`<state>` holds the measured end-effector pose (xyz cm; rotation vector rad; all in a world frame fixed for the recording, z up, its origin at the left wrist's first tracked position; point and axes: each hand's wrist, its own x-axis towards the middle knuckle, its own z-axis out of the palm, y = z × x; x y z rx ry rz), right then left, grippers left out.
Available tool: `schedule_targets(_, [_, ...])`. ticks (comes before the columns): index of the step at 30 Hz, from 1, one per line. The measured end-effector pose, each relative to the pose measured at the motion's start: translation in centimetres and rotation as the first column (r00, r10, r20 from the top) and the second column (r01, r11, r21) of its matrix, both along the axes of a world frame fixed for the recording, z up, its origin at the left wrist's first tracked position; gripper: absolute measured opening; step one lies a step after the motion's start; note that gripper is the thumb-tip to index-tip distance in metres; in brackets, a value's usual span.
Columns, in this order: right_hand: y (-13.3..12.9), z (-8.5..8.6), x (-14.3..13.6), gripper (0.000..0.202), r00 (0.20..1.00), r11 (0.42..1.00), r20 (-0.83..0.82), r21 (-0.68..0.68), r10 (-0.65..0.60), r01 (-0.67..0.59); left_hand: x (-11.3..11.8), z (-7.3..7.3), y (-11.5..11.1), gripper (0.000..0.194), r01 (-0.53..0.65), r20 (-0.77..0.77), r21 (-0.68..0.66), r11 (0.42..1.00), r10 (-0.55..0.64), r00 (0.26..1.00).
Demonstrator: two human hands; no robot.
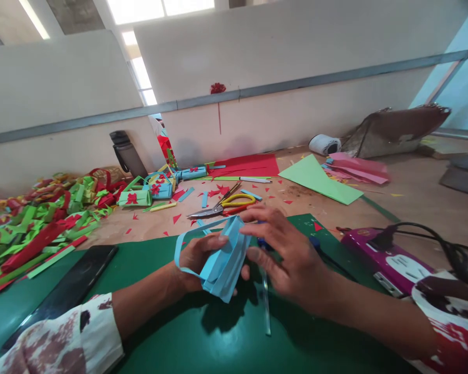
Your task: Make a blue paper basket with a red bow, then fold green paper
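Observation:
A small light-blue paper bag (226, 259) with a looped paper handle is tilted above the green mat. My left hand (197, 254) is closed around it, the thumb on the front and the other fingers partly hidden behind. At the bag's right edge, my right hand (288, 254) has its bent fingertips against the folded side. Beneath the right hand a clear glue stick (266, 309) points toward me from a blue tool mostly hidden by that hand. Scissors (222, 208) with yellow and red handles lie open just beyond the bag.
Left are a pile of paper strips (58, 228) and a black phone (66, 291). Finished paper bags (134, 197), a bottle (128, 154) and red paper (249, 166) stand or lie farther back. Right are green paper (320, 179), a purple power strip (390, 259) with cables, and a handbag (401, 130).

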<state>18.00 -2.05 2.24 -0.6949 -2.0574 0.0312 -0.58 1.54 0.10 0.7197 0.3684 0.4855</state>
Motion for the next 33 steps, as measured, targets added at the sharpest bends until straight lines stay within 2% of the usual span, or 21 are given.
schedule_targets(3, [0.7,-0.4,0.2,0.021,0.996,0.996,0.025,0.0,-0.09,0.09,-0.1,-0.1,0.3,0.048,0.119,0.003,-0.011,0.993,-0.119,0.993])
schedule_targets(6, [0.8,-0.7,0.3,0.022,0.988,0.995,0.118,0.029,-0.099,0.097,-0.1,-0.4,0.4,0.048,0.138,0.033,-0.035,0.99,-0.137,0.99])
schedule_targets(13, [-0.2,-0.8,0.3,0.032,0.967,0.993,0.253,0.117,-0.027,-0.003,-0.6,-1.1,0.8,0.05,0.169,0.087,-0.054,0.984,-0.164,0.983])
schedule_targets(19, [-1.3,-0.3,0.1,0.03,0.929,0.983,0.358,0.12,0.089,-0.141,-1.2,-1.4,0.9,0.04,0.082,0.081,-0.053,0.995,-0.078,0.994])
schedule_targets(21, [-1.2,0.4,0.6,0.033,0.941,0.976,0.334,0.183,0.047,-0.113,-1.2,-1.3,1.1,0.045,0.132,0.098,-0.049,0.99,-0.127,0.987])
schedule_targets(23, [-0.9,1.1,1.6,0.033,0.948,0.964,0.294,0.263,-0.119,0.04,-1.2,-0.9,1.3,0.051,0.207,0.121,-0.046,0.977,-0.2,0.972])
schedule_targets(24, [-0.5,1.4,2.2,0.033,0.92,0.947,0.304,0.279,-0.246,0.16,-1.3,-0.6,1.5,0.053,0.229,0.127,-0.047,0.972,-0.222,0.967])
schedule_targets(25, [-0.2,1.5,2.9,0.031,0.856,0.919,0.363,0.286,-0.367,0.273,-1.3,-0.4,1.6,0.054,0.233,0.128,-0.049,0.971,-0.225,0.966])
schedule_targets(26, [0.2,1.5,3.6,0.026,0.77,0.878,0.427,0.295,-0.475,0.378,-1.5,-0.3,1.7,0.055,0.221,0.123,-0.052,0.974,-0.214,0.969])
schedule_targets(27, [0.6,1.4,4.3,0.021,0.643,0.827,0.527,0.271,-0.555,0.492,-1.6,-0.2,1.8,0.055,0.207,0.117,-0.054,0.977,-0.2,0.973])
schedule_targets(28, [0.9,1.1,4.8,0.017,0.512,0.774,0.636,0.225,-0.577,0.592,-1.7,-0.2,1.9,0.056,0.2,0.111,-0.052,0.978,-0.194,0.975])
schedule_targets(29, [1.2,0.8,5.2,0.017,0.42,0.733,0.726,0.168,-0.544,0.659,-1.8,-0.2,1.9,0.057,0.202,0.108,-0.049,0.978,-0.196,0.975])
schedule_targets(30, [1.4,0.5,5.4,0.019,0.363,0.7,0.795,0.105,-0.486,0.706,-2.0,-0.3,2.0,0.057,0.205,0.109,-0.045,0.978,-0.199,0.974])
schedule_targets(31, [1.6,0.1,5.5,0.022,0.344,0.678,0.836,0.044,-0.427,0.734,-2.1,-0.4,2.1,0.057,0.213,0.113,-0.041,0.976,-0.207,0.972])
schedule_targets(33, [1.8,-0.4,5.3,0.029,0.371,0.669,0.858,-0.044,-0.355,0.742,-2.2,-0.5,2.2,0.056,0.224,0.119,-0.037,0.974,-0.218,0.969])
